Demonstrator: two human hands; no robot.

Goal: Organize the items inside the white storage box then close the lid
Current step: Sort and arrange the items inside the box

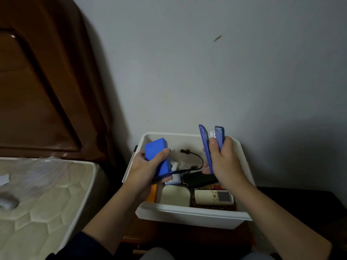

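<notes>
A white storage box [189, 213] stands open on a dark wooden nightstand against the wall. My left hand [148, 168] grips a bright blue block [158, 156] with a thin black cable trailing from it, held over the box's left side. My right hand [224, 158] grips a blue stapler-like tool [211, 141], held upright with its two arms spread, above the box's right side. Inside the box lie a white remote with a small screen [214, 197], a black flat device [200, 178], a black cable [193, 156], a cream pouch [175, 196] and an orange item [152, 193]. No lid is visible.
A mattress [43, 199] with a quilted cover lies to the left, with a small white object [7, 203] on it. A brown wooden headboard [37, 81] rises behind it. The grey wall [225, 72] stands right behind the box. The nightstand top [300, 201] extends right of the box.
</notes>
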